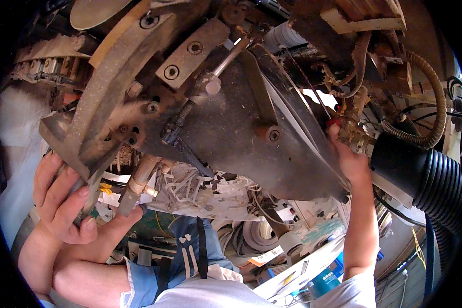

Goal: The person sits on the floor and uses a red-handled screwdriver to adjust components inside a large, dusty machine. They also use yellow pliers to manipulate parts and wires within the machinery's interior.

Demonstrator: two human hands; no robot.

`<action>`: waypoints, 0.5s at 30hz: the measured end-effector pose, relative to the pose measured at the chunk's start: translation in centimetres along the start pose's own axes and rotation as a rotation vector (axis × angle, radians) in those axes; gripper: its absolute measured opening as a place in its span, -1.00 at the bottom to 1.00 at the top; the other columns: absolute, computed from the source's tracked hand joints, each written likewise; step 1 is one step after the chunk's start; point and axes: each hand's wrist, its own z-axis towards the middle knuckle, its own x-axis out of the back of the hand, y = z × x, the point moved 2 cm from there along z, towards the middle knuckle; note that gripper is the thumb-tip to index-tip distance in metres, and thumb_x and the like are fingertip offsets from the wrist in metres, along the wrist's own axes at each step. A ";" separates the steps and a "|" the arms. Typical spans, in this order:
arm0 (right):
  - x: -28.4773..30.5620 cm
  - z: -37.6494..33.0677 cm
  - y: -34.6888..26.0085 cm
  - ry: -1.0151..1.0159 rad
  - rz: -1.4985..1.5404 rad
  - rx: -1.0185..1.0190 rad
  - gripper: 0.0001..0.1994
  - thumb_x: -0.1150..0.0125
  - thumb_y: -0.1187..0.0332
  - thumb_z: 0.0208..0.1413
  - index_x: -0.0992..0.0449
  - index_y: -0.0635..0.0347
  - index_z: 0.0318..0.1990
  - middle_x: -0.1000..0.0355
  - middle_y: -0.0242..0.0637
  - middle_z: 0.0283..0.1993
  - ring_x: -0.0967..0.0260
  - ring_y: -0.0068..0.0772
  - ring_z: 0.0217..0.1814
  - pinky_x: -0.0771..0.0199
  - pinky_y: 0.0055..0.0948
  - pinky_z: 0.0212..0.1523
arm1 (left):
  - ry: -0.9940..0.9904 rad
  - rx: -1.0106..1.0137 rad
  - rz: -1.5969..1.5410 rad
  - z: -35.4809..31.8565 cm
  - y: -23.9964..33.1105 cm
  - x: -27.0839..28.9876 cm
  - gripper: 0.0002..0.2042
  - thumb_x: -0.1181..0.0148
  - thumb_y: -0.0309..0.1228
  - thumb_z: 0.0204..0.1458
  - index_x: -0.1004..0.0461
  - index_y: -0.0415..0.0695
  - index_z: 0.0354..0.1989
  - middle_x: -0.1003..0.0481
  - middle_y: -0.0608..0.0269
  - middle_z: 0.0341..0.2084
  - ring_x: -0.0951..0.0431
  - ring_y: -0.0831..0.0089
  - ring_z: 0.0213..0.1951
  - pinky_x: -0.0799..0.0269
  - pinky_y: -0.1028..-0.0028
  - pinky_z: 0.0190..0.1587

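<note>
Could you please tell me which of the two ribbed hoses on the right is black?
The lower, much thicker hose, beside the right forearm; the other, a thinner tan hose, arches above it.

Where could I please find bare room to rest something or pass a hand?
The broad dark metal plate is bare between the dark threaded metal rod and the round metal bolt, though it may slope. It's crowded below, with tangled white strips, and by the right hand, near the black corrugated hose.

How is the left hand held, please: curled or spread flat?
Curled: on the left hand, the fingers bend at the knuckles beside the metal bracket.
</note>
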 end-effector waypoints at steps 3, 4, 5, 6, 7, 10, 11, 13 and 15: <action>-0.2 0.0 -0.7 -0.016 0.007 -0.028 -0.61 -0.36 0.10 0.29 -0.52 0.17 0.07 -0.50 -0.48 -0.21 -0.39 -0.61 -0.27 -0.45 -0.51 -0.25 | 0.004 0.003 -0.002 -0.2 0.0 -0.3 -0.55 -0.06 -0.18 0.14 -0.46 -0.17 0.13 -0.45 -0.15 0.20 -0.39 -0.30 0.26 -0.36 -0.23 0.22; -0.2 0.0 -0.8 -0.008 0.009 -0.040 -0.61 -0.37 0.10 0.28 -0.52 0.17 0.08 -0.50 -0.48 -0.21 -0.40 -0.61 -0.27 -0.45 -0.51 -0.24 | 0.005 0.003 -0.001 -0.2 0.0 -0.3 -0.56 -0.06 -0.18 0.14 -0.46 -0.17 0.13 -0.45 -0.15 0.20 -0.39 -0.30 0.26 -0.36 -0.23 0.22; -0.2 0.0 -0.7 -0.006 0.009 -0.037 -0.61 -0.37 0.11 0.28 -0.52 0.17 0.08 -0.50 -0.47 -0.20 -0.40 -0.60 -0.26 -0.46 -0.51 -0.24 | 0.006 0.002 0.000 -0.2 0.0 -0.3 -0.56 -0.06 -0.17 0.15 -0.46 -0.17 0.12 -0.45 -0.15 0.20 -0.39 -0.30 0.26 -0.36 -0.23 0.22; -0.2 0.0 -0.7 -0.004 0.009 -0.034 -0.61 -0.38 0.12 0.28 -0.52 0.17 0.08 -0.50 -0.46 -0.19 -0.41 -0.60 -0.26 -0.47 -0.52 -0.24 | 0.006 0.002 0.002 -0.2 0.0 -0.3 -0.57 -0.06 -0.17 0.16 -0.46 -0.17 0.12 -0.45 -0.15 0.19 -0.39 -0.30 0.26 -0.36 -0.23 0.22; 0.0 0.1 -0.4 -0.008 0.007 -0.016 -0.61 -0.38 0.12 0.28 -0.52 0.17 0.08 -0.51 -0.46 -0.19 -0.41 -0.60 -0.25 -0.47 -0.52 -0.24 | 0.005 0.003 0.001 -0.2 0.0 -0.3 -0.57 -0.06 -0.17 0.16 -0.46 -0.17 0.11 -0.45 -0.15 0.19 -0.39 -0.30 0.26 -0.36 -0.23 0.22; 0.0 0.1 -0.1 0.011 -0.001 -0.012 -0.61 -0.38 0.11 0.28 -0.52 0.17 0.07 -0.52 -0.46 -0.19 -0.42 -0.60 -0.25 -0.47 -0.52 -0.24 | -0.002 0.008 0.006 -0.1 0.1 0.0 -0.57 -0.06 -0.16 0.17 -0.46 -0.16 0.11 -0.45 -0.15 0.19 -0.39 -0.30 0.26 -0.36 -0.23 0.23; -0.1 0.1 -0.2 0.021 -0.002 -0.018 -0.61 -0.37 0.10 0.28 -0.52 0.17 0.07 -0.52 -0.46 -0.19 -0.42 -0.60 -0.26 -0.46 -0.53 -0.24 | -0.006 0.010 0.011 -0.1 0.2 0.2 -0.58 -0.06 -0.16 0.17 -0.46 -0.16 0.11 -0.45 -0.15 0.19 -0.39 -0.30 0.26 -0.36 -0.23 0.23; -0.3 -0.1 -0.9 0.021 -0.007 -0.049 -0.61 -0.36 0.08 0.28 -0.53 0.16 0.06 -0.52 -0.46 -0.20 -0.42 -0.60 -0.26 -0.46 -0.52 -0.25 | -0.009 0.013 0.007 -0.1 0.2 0.1 -0.58 -0.06 -0.17 0.17 -0.47 -0.16 0.11 -0.45 -0.14 0.19 -0.39 -0.29 0.27 -0.35 -0.23 0.23; -0.3 -0.3 -0.9 0.027 -0.034 -0.067 -0.61 -0.36 0.06 0.28 -0.54 0.16 0.04 -0.53 -0.46 -0.19 -0.42 -0.61 -0.27 -0.45 -0.53 -0.25 | -0.006 0.014 -0.014 -0.2 0.1 -0.7 -0.58 -0.06 -0.17 0.17 -0.47 -0.16 0.12 -0.46 -0.13 0.19 -0.39 -0.29 0.27 -0.35 -0.23 0.24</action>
